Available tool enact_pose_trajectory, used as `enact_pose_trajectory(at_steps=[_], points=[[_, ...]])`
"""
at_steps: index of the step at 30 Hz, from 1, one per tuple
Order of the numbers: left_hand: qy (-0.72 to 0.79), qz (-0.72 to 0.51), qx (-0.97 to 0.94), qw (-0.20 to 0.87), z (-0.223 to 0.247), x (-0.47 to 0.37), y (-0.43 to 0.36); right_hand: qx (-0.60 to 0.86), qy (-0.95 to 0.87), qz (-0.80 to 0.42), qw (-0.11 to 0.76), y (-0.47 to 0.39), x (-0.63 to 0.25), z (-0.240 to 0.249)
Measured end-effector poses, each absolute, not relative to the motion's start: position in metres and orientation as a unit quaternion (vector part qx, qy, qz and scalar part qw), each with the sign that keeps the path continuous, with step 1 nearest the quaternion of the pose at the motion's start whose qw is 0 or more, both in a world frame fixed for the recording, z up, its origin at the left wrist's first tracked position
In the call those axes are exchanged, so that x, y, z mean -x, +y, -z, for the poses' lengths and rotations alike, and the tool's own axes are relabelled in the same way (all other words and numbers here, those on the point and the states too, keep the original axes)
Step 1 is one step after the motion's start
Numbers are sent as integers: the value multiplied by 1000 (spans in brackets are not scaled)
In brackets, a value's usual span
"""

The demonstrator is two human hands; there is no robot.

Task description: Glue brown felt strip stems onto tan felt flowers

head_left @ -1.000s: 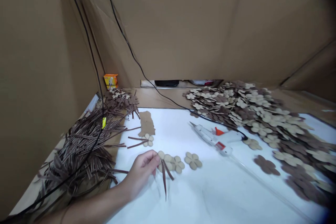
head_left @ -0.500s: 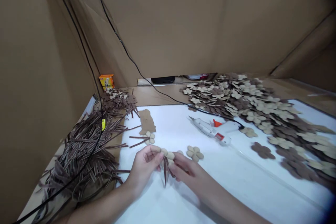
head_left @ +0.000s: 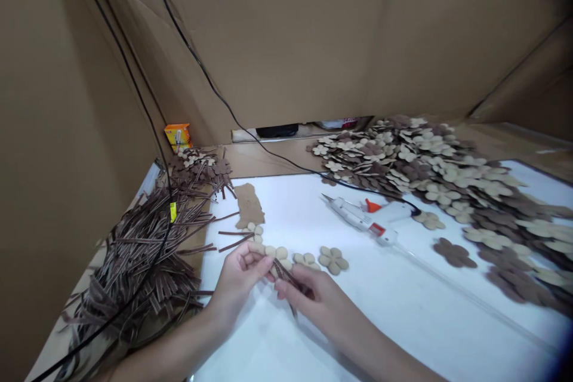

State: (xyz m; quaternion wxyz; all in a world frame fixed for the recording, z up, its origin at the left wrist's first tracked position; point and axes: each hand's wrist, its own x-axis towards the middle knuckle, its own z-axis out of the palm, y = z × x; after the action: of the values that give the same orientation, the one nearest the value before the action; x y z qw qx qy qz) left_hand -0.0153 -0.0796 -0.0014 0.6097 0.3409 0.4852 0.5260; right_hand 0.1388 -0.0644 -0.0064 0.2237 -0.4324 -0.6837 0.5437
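Between my two hands is a beige flower cutout point(head_left: 276, 252) with dark brown ribbon strips point(head_left: 283, 271) lying against it. My left hand point(head_left: 242, 271) pinches the flower's left side between thumb and fingers. The fingers of my right hand point(head_left: 313, 295) close on the ribbon strips at the flower's right, and a strip end hangs below them. Just beyond my right hand lie a partly covered beige flower point(head_left: 306, 260) and a taupe flower point(head_left: 333, 259). A small beige flower with ribbon tails point(head_left: 256, 231) rests past my left hand.
A white glue gun point(head_left: 358, 218) with a clear glue stick lies on the white board point(head_left: 286, 197). Heaped flower cutouts point(head_left: 430, 161) fill the right back. Ribbon strips point(head_left: 138, 250) pile up at left under a black cable point(head_left: 201, 62). Cardboard walls point(head_left: 290, 42) surround the space.
My right fingers have shifted onto the ribbon strips, which now slant to the right instead of hanging down. A beige flower by my right hand is more exposed. The view has shifted slightly.
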Motion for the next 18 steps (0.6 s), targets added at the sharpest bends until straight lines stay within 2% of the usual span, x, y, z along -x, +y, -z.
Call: enact_pose_trajectory(at_steps=[9, 18], points=[[470, -435, -411, 649, -1, 20, -77, 389, -705, -563, 188, -63, -142, 3], [491, -451, -402, 627, -6, 20, -77, 385, -677, -595, 198, -58, -146, 7]])
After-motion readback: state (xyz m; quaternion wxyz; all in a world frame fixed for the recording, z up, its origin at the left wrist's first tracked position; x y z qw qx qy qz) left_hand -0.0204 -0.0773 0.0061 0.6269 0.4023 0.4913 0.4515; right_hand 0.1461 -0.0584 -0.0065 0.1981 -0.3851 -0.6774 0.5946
